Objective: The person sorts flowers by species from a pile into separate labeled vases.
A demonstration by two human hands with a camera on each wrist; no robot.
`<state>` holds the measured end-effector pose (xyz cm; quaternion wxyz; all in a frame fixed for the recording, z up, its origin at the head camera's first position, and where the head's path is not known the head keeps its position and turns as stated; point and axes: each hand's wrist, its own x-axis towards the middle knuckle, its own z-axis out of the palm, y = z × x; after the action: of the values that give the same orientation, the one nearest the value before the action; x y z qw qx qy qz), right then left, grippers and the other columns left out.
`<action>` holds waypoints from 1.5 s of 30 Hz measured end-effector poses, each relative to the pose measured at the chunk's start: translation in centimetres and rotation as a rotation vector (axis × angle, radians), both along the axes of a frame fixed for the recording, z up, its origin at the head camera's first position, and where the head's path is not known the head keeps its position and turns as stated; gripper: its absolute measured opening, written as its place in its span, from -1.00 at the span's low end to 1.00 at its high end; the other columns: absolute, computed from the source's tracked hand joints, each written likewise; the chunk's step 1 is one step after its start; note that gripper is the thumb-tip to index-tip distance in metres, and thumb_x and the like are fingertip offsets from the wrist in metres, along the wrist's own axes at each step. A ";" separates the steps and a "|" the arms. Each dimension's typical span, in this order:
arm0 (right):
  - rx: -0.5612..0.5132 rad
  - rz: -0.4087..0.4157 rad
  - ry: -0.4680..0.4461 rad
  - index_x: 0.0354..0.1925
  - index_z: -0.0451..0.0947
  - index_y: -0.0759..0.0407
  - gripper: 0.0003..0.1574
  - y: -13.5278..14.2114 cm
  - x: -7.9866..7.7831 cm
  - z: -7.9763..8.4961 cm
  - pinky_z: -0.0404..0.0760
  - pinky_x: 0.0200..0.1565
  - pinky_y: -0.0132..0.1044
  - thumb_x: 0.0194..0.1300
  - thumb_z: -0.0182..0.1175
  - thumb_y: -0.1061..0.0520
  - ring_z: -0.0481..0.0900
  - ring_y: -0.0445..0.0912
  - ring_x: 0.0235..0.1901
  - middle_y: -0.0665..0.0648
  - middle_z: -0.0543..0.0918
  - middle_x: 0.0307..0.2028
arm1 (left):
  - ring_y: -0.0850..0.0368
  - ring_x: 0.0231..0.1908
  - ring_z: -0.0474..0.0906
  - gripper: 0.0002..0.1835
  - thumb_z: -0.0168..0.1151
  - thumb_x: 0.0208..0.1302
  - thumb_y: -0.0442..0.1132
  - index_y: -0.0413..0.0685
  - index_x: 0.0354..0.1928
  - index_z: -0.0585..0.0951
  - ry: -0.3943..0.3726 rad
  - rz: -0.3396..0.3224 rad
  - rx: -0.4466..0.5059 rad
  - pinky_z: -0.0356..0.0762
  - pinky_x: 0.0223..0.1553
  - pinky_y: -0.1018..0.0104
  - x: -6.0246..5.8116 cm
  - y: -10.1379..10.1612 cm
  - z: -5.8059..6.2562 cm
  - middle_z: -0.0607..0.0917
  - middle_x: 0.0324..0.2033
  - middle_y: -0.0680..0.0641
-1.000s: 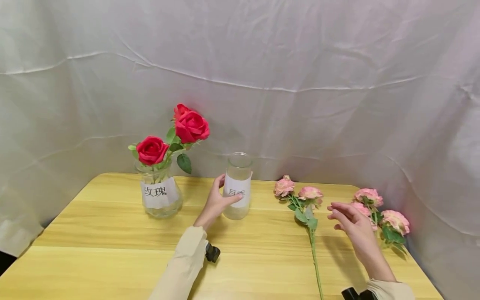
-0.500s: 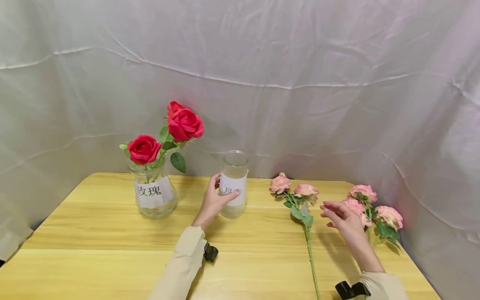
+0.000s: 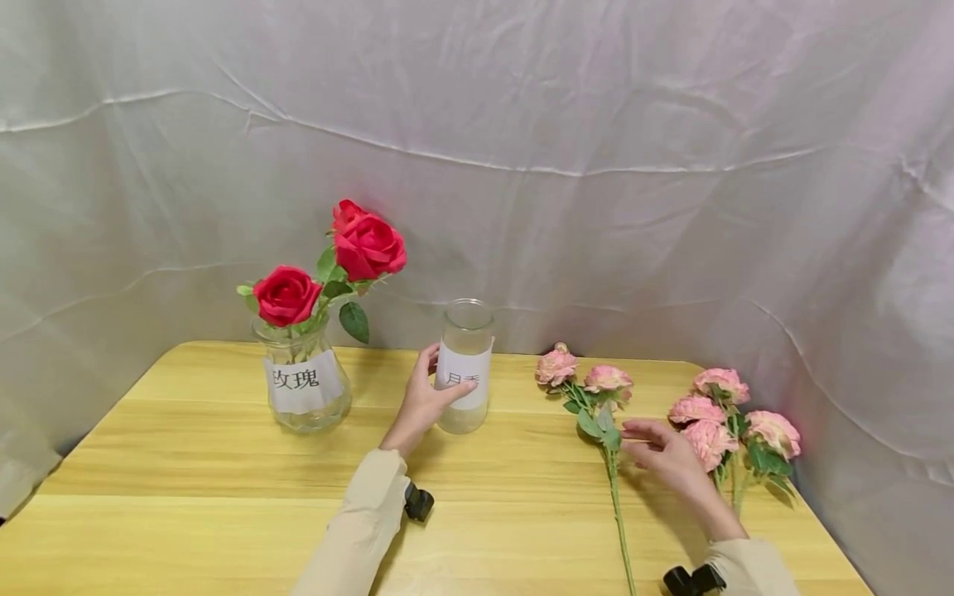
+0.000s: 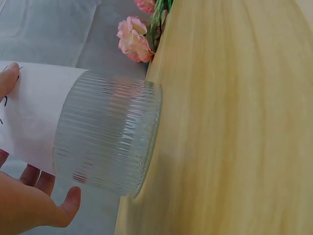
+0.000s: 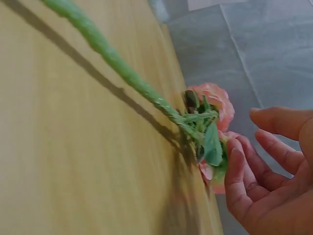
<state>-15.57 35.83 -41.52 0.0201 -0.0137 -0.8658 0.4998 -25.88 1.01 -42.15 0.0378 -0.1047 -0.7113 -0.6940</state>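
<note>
My left hand (image 3: 428, 401) holds a tall clear glass vase (image 3: 466, 418) with a white paper label, thumb across the front and fingers behind. In the left wrist view the vase's ribbed glass base (image 4: 107, 132) shows close to the wood. My right hand (image 3: 667, 459) is beside a pink flower spray (image 3: 607, 381) with a long green stem, its fingers loosely bent and holding nothing. From the right wrist, the fingertips overlap the leaves (image 5: 213, 144) and blooms, thumb apart from the fingers.
Left of the held vase, a wider labelled glass vase (image 3: 316, 410) bears red roses (image 3: 286, 296). More pink flowers (image 3: 775, 433) lie beyond my right wrist, near the edge of the wooden table (image 3: 224, 472). A grey cloth (image 3: 522, 124) hangs behind.
My right hand has moved left and lower toward the pink spray's stem, uncovering more of the flowers at right. My left hand stays on the vase. The head view has shifted slightly.
</note>
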 end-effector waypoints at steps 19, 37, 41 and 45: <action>-0.009 0.062 -0.360 0.02 0.37 0.65 -0.46 0.1 0.4 -0.2 0.66 -0.29 -0.18 0.19 0.29 0.29 0.63 -0.04 -0.33 0.21 0.62 -0.27 | -0.24 0.24 0.21 -0.18 0.38 0.12 -0.40 -0.24 0.39 0.18 -0.028 -0.012 -0.019 0.16 0.26 -0.17 2.5 0.2 3.0 0.33 0.23 -0.35; -0.208 0.118 -0.377 0.13 0.25 0.72 -0.39 0.4 -0.3 -1.4 0.67 -0.25 -0.21 0.32 0.17 0.27 0.67 -0.07 -0.34 0.16 0.68 -0.31 | -0.23 0.25 0.19 -0.17 0.39 0.12 -0.38 -0.21 0.40 0.18 -0.036 -0.013 -0.003 0.14 0.26 -0.16 2.5 -0.1 3.0 0.33 0.23 -0.32; -0.236 0.155 -0.361 0.13 0.20 0.75 -0.40 0.3 -0.4 -1.7 0.67 -0.23 -0.18 0.32 0.16 0.32 0.67 -0.06 -0.33 0.17 0.68 -0.28 | -0.22 0.25 0.19 -0.17 0.39 0.12 -0.38 -0.22 0.40 0.17 -0.037 -0.012 -0.004 0.14 0.27 -0.16 2.6 -0.1 3.1 0.33 0.23 -0.32; -0.245 0.136 -0.355 0.09 0.23 0.71 -0.48 0.1 -0.4 -1.7 0.67 -0.22 -0.20 0.33 0.13 0.33 0.63 -0.07 -0.32 0.16 0.63 -0.28 | -0.23 0.26 0.18 -0.15 0.39 0.12 -0.38 -0.21 0.40 0.16 -0.035 -0.016 -0.011 0.13 0.27 -0.16 1.9 0.0 2.4 0.32 0.24 -0.32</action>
<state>-15.93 35.90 -43.17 -0.1683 -0.0455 -0.7875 0.5912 -23.96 0.98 -39.76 0.0192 -0.0982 -0.7150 -0.6919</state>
